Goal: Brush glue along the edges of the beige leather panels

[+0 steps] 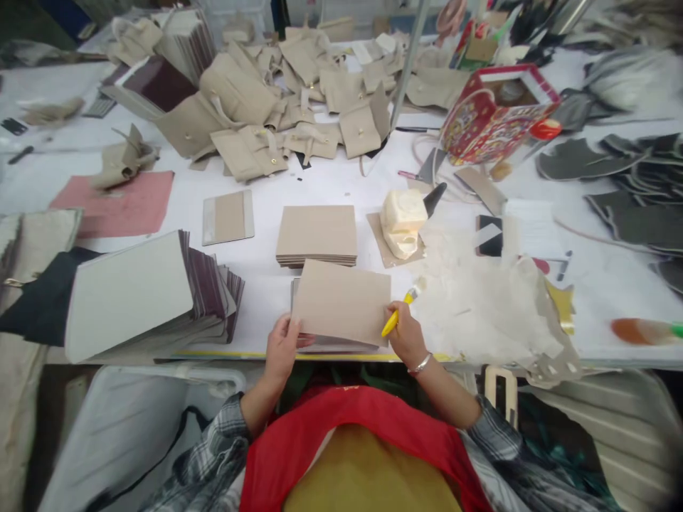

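Observation:
A flat beige panel (pixel 344 302) is held up in front of me, slightly tilted, over a low pile at the table's near edge. My left hand (pixel 284 345) pinches its lower left corner, thumb on top. With my right hand (pixel 406 333) I grip a yellow-handled brush (pixel 398 315), its bristles pointing away to the upper right; those fingers also touch the panel's right edge. Just beyond lies a neat stack of beige panels (pixel 316 231). To its right a glue-caked pot (pixel 403 224) with a dark handle sticking out rests on a beige scrap.
At left leans a thick stack of pale and maroon sheets (pixel 133 291). Beige pouches (pixel 250 153) are heaped at the back. A red patterned box (pixel 494 117) stands at back right, dark cut pieces (pixel 634 206) at far right. Glue-crusted paper (pixel 474 306) covers the table on my right.

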Demonstrator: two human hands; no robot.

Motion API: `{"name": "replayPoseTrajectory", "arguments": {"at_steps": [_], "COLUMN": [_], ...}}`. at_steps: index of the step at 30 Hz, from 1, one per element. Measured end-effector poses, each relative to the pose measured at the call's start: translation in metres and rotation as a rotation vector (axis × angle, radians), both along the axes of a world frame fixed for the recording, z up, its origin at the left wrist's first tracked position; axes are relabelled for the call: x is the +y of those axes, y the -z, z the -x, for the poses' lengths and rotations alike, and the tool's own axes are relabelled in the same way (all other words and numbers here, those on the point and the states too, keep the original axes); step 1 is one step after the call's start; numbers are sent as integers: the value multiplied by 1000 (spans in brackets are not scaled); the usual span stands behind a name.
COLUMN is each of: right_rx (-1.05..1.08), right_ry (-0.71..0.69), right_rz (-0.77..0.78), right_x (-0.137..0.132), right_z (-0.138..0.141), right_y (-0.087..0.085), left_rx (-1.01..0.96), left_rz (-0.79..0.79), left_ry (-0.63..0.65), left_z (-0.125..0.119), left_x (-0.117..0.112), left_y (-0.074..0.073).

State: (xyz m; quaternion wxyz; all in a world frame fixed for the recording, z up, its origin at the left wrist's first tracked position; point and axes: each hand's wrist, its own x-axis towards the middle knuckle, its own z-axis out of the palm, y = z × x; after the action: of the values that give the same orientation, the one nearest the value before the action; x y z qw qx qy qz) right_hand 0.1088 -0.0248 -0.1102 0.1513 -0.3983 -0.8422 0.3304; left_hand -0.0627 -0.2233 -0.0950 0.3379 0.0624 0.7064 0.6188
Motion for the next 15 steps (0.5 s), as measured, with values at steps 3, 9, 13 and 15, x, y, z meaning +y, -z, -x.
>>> {"name": "replayPoseTrajectory", "arguments": {"at_steps": [3,9,13,15], "right_rx": [-71,-102,-162,-182], "right_ry": [-90,-136,-170,-178], "right_rz": [-98,-175,-201,-212], "right_x": [-1,3,4,4], "right_z": [0,22,33,36], "right_y": [18,40,47,51], "left_rx": [70,93,161,199], "left_rz": [181,346,377,394], "left_ry": [53,51,91,107], "left_z": [5,16,28,33], "left_x": [-17,-26,-28,-28], "left_y": [22,48,53,55]}}
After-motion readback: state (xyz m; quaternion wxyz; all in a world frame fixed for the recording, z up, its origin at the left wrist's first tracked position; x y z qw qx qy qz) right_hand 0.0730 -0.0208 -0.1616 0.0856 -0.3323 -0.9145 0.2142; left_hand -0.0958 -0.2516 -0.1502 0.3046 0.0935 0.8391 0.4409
